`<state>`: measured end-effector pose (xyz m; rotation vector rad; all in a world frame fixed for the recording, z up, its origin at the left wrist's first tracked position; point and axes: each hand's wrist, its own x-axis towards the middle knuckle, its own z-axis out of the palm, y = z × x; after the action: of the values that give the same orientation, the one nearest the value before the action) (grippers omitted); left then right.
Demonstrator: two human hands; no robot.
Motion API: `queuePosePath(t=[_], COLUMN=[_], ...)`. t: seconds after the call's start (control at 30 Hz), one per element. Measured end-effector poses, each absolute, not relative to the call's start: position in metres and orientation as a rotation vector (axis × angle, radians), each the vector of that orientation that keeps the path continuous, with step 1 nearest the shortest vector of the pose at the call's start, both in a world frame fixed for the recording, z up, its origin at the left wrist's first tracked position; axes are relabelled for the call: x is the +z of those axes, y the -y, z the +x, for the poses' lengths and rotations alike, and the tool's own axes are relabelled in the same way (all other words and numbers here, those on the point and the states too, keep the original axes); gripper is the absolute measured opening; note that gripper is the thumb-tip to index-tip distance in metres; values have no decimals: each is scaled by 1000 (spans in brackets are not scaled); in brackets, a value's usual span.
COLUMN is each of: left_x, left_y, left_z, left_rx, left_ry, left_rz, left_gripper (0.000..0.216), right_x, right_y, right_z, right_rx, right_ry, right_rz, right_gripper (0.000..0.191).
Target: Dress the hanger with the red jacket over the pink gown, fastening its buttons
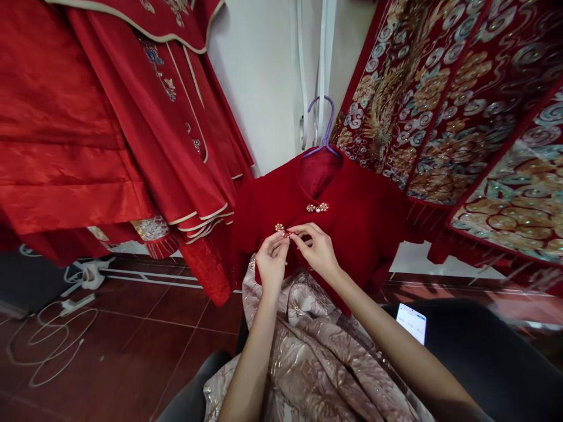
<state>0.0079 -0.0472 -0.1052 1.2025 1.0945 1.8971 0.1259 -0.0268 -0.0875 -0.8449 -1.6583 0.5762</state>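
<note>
A dark red velvet jacket (356, 217) hangs from a purple hanger (326, 132). A beaded clasp (317, 208) joins its two front edges just below the neckline. Lower on the front, my left hand (271, 258) pinches a second beaded clasp (280, 228) by its lower part. From the other side, the thumb and forefinger of my right hand (315, 249) close on the same small fastening, and the fingertips of both hands nearly meet. What exactly lies between them is too small to make out fully. Shiny beige-pink patterned fabric (308, 346) lies below my hands.
Red garments with pale piping (176, 117) hang at the left, and heavily embroidered red garments (440, 99) at the right. A lit phone (411, 323) rests on a black surface (484, 351). White cables (57, 351) trail over the tiled floor (127, 346).
</note>
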Motion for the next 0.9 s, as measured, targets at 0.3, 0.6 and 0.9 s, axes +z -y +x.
queuePosePath(t=[0.3,0.6,0.9], left_x=[-102,-96,-120], left_y=[43,39,50], left_z=[3,-10,4], left_rx=[1871,1744,1896], left_ry=[-1184,-1196,-1112], left_rz=[1265,1388,1238], left_gripper=[21,17,22], right_x=[-84,-86,-98], right_y=[23,20,27], right_z=[121,119,126], right_rx=[578,580,774], right_ry=[1612,1572,1560], right_rz=[-858,-879,-855], right_gripper=[22,20,29])
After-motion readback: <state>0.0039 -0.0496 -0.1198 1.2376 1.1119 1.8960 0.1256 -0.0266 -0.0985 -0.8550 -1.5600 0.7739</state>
